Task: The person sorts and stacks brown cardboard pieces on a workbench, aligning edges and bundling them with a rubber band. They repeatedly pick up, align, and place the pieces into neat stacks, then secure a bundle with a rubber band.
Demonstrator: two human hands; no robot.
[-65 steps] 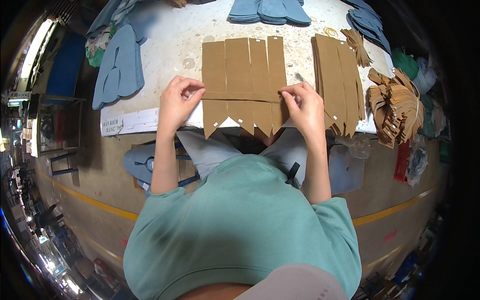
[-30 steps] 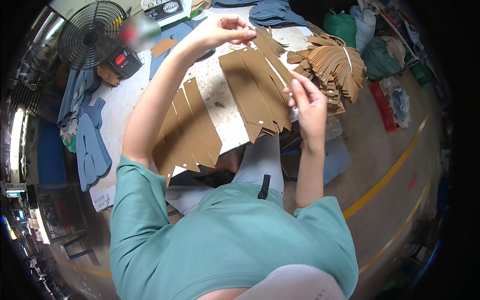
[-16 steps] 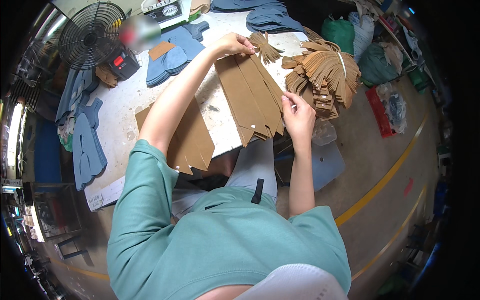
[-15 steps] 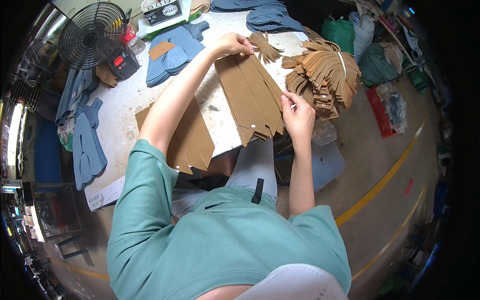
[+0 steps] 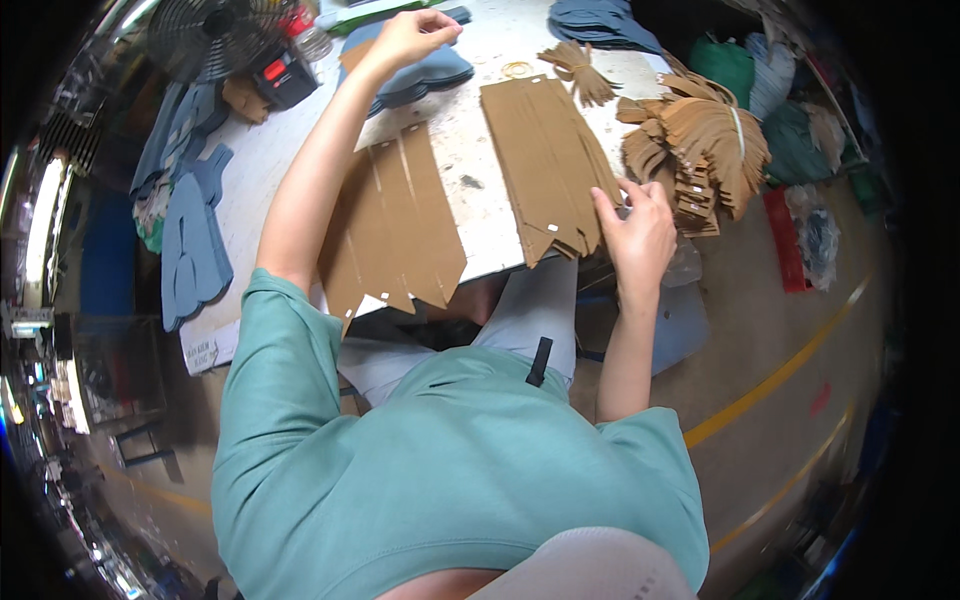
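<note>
Two groups of flat brown pieces on a white table (image 5: 483, 232): one left row (image 5: 392, 225) of long strips laid side by side, narrow gaps between; one right stack (image 5: 545, 150), several layers deep. Progress, by judgement: partway; the right stack is built up in layers, while the left row lies spread and uncollected. Two tied brown bundles, small (image 5: 585, 75) and large (image 5: 735, 140), sit beyond and right of the stack. Condition of strips: matt, straight-sided, near ends cut to points, small white stickers on some; the left row's points overhang the near edge. Right hand (image 5: 642, 235): thumb and forefinger apart at the stack's right edge; contact uncertain. Left hand (image 5: 420, 35): at the far side, above a blue stack (image 5: 425, 82), fingers curled toward the thumb; whether they meet or hold anything, cannot tell.
</note>
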